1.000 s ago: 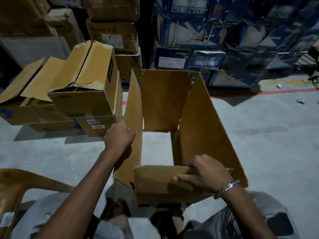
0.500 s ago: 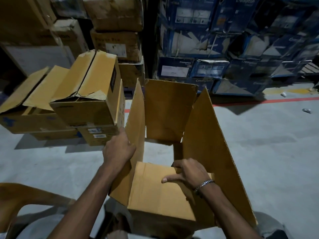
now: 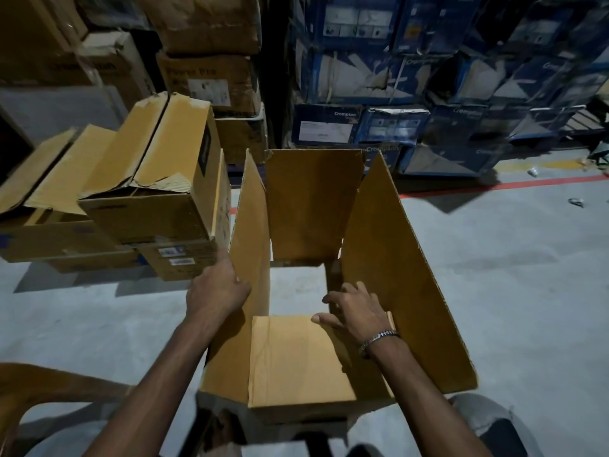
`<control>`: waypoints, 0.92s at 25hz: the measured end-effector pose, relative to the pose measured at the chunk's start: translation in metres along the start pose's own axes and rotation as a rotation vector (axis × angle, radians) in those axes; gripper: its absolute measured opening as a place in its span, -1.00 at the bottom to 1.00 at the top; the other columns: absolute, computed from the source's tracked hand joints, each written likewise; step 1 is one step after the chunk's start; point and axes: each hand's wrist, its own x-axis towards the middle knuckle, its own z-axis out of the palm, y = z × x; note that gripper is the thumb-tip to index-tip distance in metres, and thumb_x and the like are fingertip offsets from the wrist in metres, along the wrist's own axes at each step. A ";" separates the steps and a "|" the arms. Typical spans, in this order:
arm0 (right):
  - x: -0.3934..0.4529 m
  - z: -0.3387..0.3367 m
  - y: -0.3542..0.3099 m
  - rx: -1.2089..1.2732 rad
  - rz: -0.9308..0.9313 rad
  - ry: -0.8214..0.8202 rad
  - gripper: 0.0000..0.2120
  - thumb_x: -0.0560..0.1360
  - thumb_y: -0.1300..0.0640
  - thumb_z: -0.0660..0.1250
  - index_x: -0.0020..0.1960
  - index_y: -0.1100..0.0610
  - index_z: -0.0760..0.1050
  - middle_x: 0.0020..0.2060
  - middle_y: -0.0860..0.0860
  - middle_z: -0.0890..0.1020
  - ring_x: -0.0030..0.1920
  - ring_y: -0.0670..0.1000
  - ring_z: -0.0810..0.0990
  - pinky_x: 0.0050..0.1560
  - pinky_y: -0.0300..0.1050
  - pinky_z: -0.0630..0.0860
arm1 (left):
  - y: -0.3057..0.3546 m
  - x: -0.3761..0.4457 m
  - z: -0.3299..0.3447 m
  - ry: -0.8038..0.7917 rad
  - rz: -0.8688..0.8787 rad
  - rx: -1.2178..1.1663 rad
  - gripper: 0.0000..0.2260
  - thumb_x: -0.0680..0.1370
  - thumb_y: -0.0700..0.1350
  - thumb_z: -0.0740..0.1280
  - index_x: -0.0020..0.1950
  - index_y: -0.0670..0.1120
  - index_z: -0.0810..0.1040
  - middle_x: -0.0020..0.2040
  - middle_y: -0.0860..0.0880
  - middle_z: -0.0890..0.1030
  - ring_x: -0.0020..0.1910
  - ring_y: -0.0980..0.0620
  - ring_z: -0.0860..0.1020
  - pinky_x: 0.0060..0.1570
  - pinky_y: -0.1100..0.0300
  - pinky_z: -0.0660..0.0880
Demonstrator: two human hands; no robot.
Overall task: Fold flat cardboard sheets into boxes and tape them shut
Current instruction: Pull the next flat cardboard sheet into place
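A brown cardboard box point(image 3: 395, 275) stands open in front of me, its far, left and right flaps upright. The near flap point(image 3: 293, 361) is folded inward and lies flat. My left hand point(image 3: 216, 291) grips the outer edge of the left flap point(image 3: 252, 245). My right hand point(image 3: 354, 310), with a metal bracelet on the wrist, rests fingers spread on the folded near flap, beside the inner face of the right flap. Grey floor shows through the box's open middle. No tape is in view.
Stacked brown boxes point(image 3: 155, 206) with loose flaps sit at the left, close to the left flap. Blue printed cartons point(image 3: 412, 94) are piled behind. Grey concrete floor point(image 3: 510, 275) with a red line lies to the right. A brown chair arm point(image 3: 43, 387) is at lower left.
The near flap went from standing up to folded flat inside the box, pushed down by my right hand, which has slid forward. My left hand stayed on the left flap.
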 end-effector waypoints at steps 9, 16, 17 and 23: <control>-0.043 -0.056 0.000 0.168 0.001 0.583 -0.74 0.62 -0.14 0.33 0.25 -0.10 0.59 0.12 -0.12 0.54 0.09 -0.16 0.43 -0.13 -0.38 0.30 | -0.001 -0.014 0.006 0.096 0.213 0.034 -0.10 0.60 0.09 0.41 0.69 0.09 -0.18 0.55 -0.18 0.32 0.31 -0.26 0.55 0.15 -0.23 0.58; 0.066 -0.085 -0.015 0.042 -0.025 0.435 -0.65 0.59 -0.04 0.41 0.35 0.03 0.54 0.27 0.01 0.52 0.29 0.04 0.47 0.20 -0.07 0.53 | -0.014 -0.016 0.004 0.038 0.398 0.614 0.23 0.15 0.63 0.39 0.66 0.05 0.13 0.64 -0.21 -0.37 0.65 -0.30 -0.09 0.47 -0.21 0.32; 0.086 -0.091 -0.016 -0.037 -0.030 0.394 -0.58 0.57 -0.01 0.44 0.39 0.04 0.50 0.31 0.04 0.49 0.32 0.08 0.45 0.25 -0.01 0.53 | -0.016 -0.016 0.004 0.033 0.406 0.664 0.22 0.16 0.61 0.42 0.66 0.05 0.14 0.62 -0.23 -0.40 0.65 -0.30 -0.08 0.47 -0.18 0.33; 0.213 -0.162 -0.022 -0.169 0.056 0.357 0.05 0.43 0.03 0.59 0.68 -0.02 -0.02 0.67 0.14 -0.02 0.65 0.22 -0.04 0.55 0.37 0.18 | -0.022 -0.006 0.005 0.032 0.393 0.700 0.13 0.22 0.51 0.49 0.64 0.06 0.15 0.59 -0.25 -0.46 0.64 -0.30 -0.06 0.45 -0.13 0.38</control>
